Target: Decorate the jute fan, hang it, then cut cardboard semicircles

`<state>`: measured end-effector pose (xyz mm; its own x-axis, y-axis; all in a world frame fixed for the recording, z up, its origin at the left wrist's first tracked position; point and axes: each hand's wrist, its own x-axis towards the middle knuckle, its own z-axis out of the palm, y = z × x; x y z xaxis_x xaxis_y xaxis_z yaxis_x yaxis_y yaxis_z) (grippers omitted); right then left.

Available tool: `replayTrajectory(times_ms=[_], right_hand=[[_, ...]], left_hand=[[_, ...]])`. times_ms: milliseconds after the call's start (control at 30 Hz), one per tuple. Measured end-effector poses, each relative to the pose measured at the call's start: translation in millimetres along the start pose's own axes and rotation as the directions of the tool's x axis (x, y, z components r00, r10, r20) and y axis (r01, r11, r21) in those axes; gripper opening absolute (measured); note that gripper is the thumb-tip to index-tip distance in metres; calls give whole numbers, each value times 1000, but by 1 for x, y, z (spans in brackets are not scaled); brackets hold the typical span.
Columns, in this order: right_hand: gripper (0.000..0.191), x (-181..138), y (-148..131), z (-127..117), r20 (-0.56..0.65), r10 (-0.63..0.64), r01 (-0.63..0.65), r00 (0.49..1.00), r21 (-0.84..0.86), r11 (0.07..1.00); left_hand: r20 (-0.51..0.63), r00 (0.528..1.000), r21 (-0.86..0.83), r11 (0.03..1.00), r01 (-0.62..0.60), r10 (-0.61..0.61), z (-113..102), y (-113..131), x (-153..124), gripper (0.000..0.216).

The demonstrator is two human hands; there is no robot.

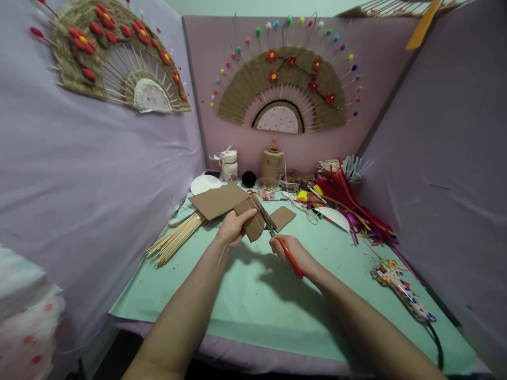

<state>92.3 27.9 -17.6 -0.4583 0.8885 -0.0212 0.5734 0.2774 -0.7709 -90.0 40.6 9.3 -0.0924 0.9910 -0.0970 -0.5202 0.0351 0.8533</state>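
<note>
In the middle of the head view, my left hand (234, 228) grips a brown piece of cardboard (251, 220), its thumb pressed on top. My right hand (291, 250) is closed around the red-orange handles of a pair of scissors (292, 258). The metal blades reach up and left along the cardboard's right edge. Behind the blades, a smaller cardboard piece (283, 217) lies on the green-covered table (253, 301). A larger cardboard sheet (217, 199) rests behind my left hand, beside a bundle of thin wooden sticks (178, 240).
Along the back stand a white bottle (229, 166), a twine spool (272, 162) and a black yarn ball (249, 179). Red pipe cleaners (348, 195) pile up at the right. A patterned glue gun (404, 290) with a cord lies front right. Decorated fans (283, 89) hang on the walls.
</note>
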Motion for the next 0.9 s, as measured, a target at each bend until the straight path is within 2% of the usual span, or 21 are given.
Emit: replayTrajectory(times_ms=[133, 267, 433, 567, 667, 733, 900], right_hand=[[62, -2, 5, -1, 86, -141, 133, 986, 95, 987], [67, -1, 10, 2, 122, -197, 179, 973, 143, 973], [67, -1, 13, 2, 144, -191, 163, 971, 185, 969], [67, -3, 11, -2, 206, -154, 103, 966, 239, 966], [64, -5, 7, -5, 231, -109, 63, 967, 198, 978], [62, -6, 3, -6, 205, -83, 53, 975, 146, 988], [57, -7, -2, -10, 145, -93, 79, 985, 95, 992]], left_hand=[[38, 999, 74, 997, 16, -19, -1, 5, -2, 47], [76, 997, 105, 994, 17, -25, -2, 5, -3, 49], [61, 998, 98, 995, -15, 9, -4, 3, 0, 50], [-26, 992, 37, 992, -120, 121, -5, 1, 5, 53], [-76, 976, 63, 978, -200, 205, -6, -1, 8, 53], [-74, 970, 121, 968, -222, 231, -6, -3, 8, 52], [0, 991, 197, 971, -135, 137, -5, -3, 3, 50]])
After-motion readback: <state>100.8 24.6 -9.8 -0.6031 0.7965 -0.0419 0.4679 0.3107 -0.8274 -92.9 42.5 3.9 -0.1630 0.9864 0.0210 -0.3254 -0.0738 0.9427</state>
